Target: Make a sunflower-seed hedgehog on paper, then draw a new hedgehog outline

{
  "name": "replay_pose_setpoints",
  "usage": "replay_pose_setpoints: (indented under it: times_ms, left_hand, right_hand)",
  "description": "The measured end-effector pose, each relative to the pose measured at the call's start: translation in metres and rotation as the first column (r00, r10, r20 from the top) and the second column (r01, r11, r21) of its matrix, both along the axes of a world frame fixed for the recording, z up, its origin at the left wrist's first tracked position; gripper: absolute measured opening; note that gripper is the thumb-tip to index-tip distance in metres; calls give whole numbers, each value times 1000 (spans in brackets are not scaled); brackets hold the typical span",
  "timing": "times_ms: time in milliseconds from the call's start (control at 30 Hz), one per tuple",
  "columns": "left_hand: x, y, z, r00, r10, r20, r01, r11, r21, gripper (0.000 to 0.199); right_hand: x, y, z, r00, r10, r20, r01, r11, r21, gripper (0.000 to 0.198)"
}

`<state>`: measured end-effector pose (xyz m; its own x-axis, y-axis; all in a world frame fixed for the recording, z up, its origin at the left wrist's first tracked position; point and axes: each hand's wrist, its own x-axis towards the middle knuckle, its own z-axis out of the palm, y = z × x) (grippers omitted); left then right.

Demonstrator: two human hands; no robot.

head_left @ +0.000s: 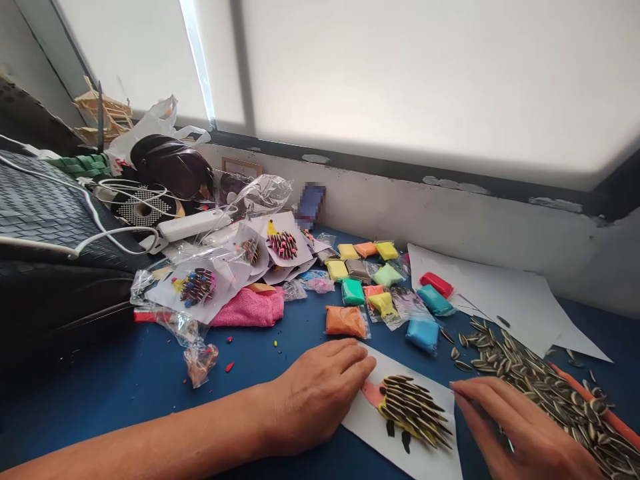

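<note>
A white sheet of paper (373,437) lies at the front of the table, bearing a hedgehog figure (413,410) with a pink face, yellow body, black feet and rows of sunflower seeds as spines. My left hand (320,393) is closed at the paper's left edge, its fingers curled over the edge beside the pink face; its thumb is hidden. At the right corner of the sheet, my right hand (520,427) has thumb and forefinger together on the paper's edge. A pile of sunflower seeds (520,367) lies just beyond and right of that hand.
Several packets of coloured clay (345,321) lie beyond the paper. White sheets (495,293) are at the back right; an orange stick (590,400) crosses the seeds. Leftward are bagged hedgehog pictures (197,287), a pink towel (250,308), a power strip (195,225) and a black woven bag (55,220).
</note>
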<state>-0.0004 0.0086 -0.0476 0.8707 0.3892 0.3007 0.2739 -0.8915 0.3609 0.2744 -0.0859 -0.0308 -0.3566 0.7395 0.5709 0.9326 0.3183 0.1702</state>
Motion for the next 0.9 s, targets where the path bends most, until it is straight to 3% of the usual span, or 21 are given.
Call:
replay_pose_setpoints:
  times_ms: [200,533,900]
  left_hand:
    - [0,0,-6,999,19,42,-19,1000,-7,33]
    - [1,-1,-5,999,25,47,-25,1000,-3,31]
    - [0,0,-1,1000,22,13,-22,1000,4,28]
  right_hand:
    - [-24,20,16,998,37,-54,-40,997,-68,32]
    - [-37,78,4,994,4,105,9,992,-122,24]
    - [-31,83,4,996,2,92,9,993,-119,28]
